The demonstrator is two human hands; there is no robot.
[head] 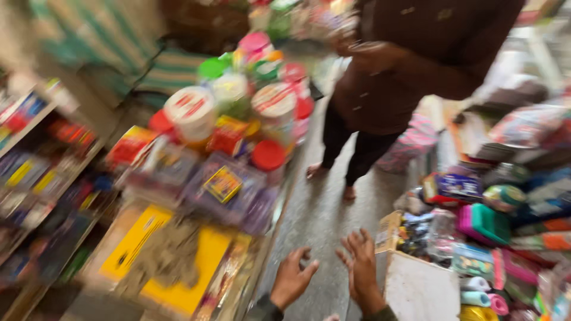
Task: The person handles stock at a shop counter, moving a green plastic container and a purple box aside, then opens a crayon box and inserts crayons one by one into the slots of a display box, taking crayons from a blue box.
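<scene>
1. Your left hand (292,278) and right hand (360,266) hang over the aisle floor (324,208), each grip spread wide and holding nothing.
2. The white box (420,290) lies just right of your right grip, apparently apart; the blur hides any touch.
3. The yellow packet (178,261) on the bench (250,270) lies left of your left grip, farther off.

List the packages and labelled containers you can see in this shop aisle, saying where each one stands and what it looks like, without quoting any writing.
White tub: counter top, left; round, red-marked lid.
Second tub: right of it; round, white and red lid.
Red lid: counter edge; round.
Clear packet: below the tubs; yellow square label.
Yellow board: low left; flat, blurred.
Green box: right shelf; ridged, pink beside it.
</scene>
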